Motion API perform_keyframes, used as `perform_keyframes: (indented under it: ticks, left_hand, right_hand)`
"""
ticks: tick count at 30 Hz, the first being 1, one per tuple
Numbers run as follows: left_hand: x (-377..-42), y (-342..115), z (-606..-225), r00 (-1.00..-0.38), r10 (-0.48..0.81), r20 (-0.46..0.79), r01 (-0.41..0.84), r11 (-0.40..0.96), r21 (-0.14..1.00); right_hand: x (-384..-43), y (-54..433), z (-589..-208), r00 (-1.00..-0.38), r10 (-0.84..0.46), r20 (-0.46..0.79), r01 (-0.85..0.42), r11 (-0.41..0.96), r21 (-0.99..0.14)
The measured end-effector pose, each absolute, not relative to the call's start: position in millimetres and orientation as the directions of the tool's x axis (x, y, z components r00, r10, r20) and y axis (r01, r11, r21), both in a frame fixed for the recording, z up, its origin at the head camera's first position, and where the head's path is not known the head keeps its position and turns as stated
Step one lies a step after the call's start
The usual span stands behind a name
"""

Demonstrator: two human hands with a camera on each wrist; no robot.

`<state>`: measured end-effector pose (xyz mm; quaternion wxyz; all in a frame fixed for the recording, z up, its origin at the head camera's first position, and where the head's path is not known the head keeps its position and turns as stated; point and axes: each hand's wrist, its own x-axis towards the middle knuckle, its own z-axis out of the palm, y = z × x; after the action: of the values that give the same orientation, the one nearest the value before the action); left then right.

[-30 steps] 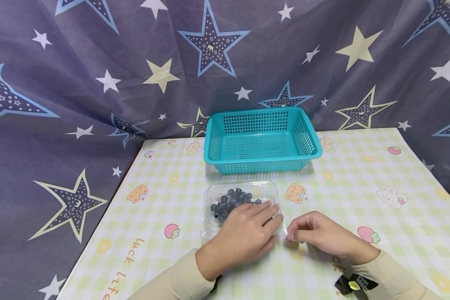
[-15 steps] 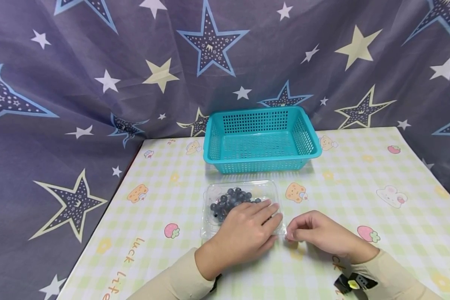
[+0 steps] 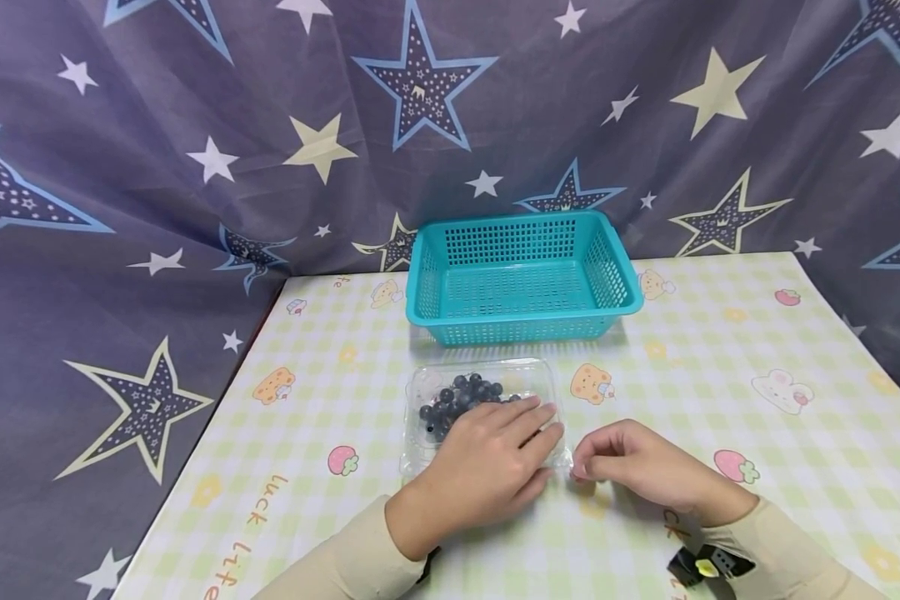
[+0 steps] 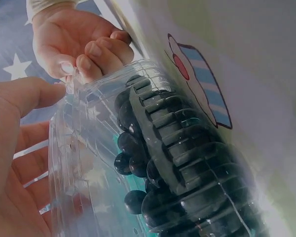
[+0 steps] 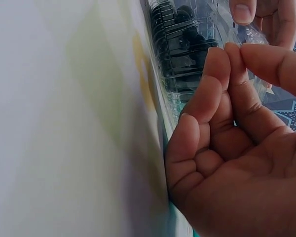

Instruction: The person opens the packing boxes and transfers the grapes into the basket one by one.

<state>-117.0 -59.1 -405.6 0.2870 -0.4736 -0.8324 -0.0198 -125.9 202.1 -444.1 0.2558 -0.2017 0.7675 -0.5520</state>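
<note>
A clear plastic clamshell box (image 3: pixel 414 446) lies on the table, lid down, with a heap of blueberries (image 3: pixel 450 406) inside. My left hand (image 3: pixel 487 462) rests across the lid's right part, its fingers straight and slightly spread, covering some of the berries. At the box's near right corner is my right hand (image 3: pixel 637 462). The right wrist view shows that hand's thumb and index finger (image 5: pixel 219 61) pinched together beside the box, other fingers curled. In the left wrist view, the right thumb (image 4: pixel 64 66) meets the plastic corner of the box.
Behind the box stands a turquoise perforated basket (image 3: pixel 525 319), with nothing in it. A checked cloth with cartoon prints (image 3: pixel 720 358) covers the table. A dark curtain with stars (image 3: pixel 540 100) hangs along the back and left.
</note>
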Motion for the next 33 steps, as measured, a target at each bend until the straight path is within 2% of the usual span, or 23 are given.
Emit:
perform_keyframes:
  ticks: [13,28,33]
  left_hand:
    - [-117,-68,-406,-0.365,0.778,0.511,0.801,0.542,-0.253]
    - [-116,-82,-404,-0.382,0.776,0.501,0.799,0.55,-0.242]
    - [-117,-85,-404,-0.371,0.771,0.518,0.788,0.556,-0.263]
  right_hand:
    - [-126,203,-445,-0.785,-0.592,-0.181,-0.004,0.298,-0.955]
    - [-125,202,-443,-0.785,-0.589,-0.193,0.004,0.307,-0.952]
    - [-125,203,-443,-0.781,-0.591,-0.201,0.011,0.308,-0.951]
